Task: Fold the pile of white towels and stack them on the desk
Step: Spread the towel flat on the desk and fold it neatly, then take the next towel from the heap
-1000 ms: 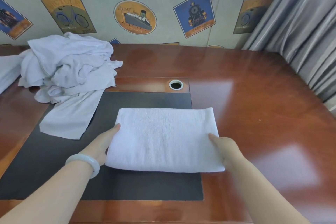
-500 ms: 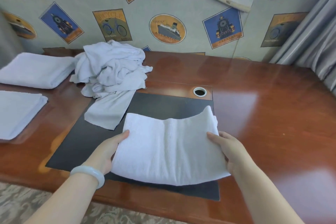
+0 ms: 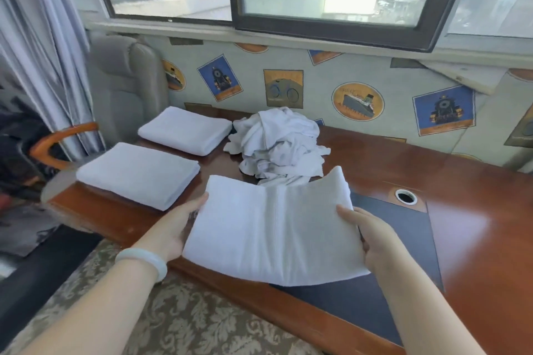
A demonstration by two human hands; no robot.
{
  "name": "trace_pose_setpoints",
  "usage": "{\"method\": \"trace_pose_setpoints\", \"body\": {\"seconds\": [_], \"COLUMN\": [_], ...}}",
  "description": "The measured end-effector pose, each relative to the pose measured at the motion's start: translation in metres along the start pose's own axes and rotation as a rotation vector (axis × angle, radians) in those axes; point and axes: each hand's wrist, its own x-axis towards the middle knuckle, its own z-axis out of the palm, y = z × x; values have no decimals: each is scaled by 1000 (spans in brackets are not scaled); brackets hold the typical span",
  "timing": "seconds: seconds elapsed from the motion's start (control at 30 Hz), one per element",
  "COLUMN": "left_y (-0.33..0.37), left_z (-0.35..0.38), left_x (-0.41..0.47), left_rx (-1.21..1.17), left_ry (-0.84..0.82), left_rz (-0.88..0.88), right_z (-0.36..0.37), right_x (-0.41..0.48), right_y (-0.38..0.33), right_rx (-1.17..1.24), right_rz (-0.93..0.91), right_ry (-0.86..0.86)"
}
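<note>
A folded white towel (image 3: 274, 228) hangs in the air above the desk's front edge, sagging a little in the middle. My left hand (image 3: 176, 225) grips its left edge and my right hand (image 3: 366, 236) grips its right edge. Behind it lies the crumpled pile of white towels (image 3: 279, 144) on the wooden desk (image 3: 476, 210). Two folded towels rest at the desk's left end: the nearer one (image 3: 138, 173) and the farther one (image 3: 184, 130).
A dark desk mat (image 3: 403, 239) covers the desk's middle, with a round cable hole (image 3: 405, 196) behind it. A grey chair (image 3: 127, 86) and curtain stand at the left. Patterned carpet (image 3: 187, 320) lies below the desk edge. A window runs along the back wall.
Both hands lifted the folded towel off the mat and carried it left. My view swung left and up, bringing the two folded towels and the window into sight.
</note>
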Motion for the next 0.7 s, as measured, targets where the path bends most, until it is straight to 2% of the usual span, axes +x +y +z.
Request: {"method": "trace_pose_setpoints", "body": {"seconds": [0.13, 0.33, 0.7], "left_y": [32, 84, 194], "left_z": [-85, -209, -313], "left_x": [6, 39, 137], "left_rx": [19, 8, 177], "left_ry": [-64, 11, 201], "left_rz": [39, 67, 112], "right_z": [89, 223, 386], "right_x": [-1, 14, 122], "right_y": [4, 23, 21], "right_rx": [11, 51, 135], "right_rz": [-12, 19, 113], "right_ry": [-39, -114, -196]}}
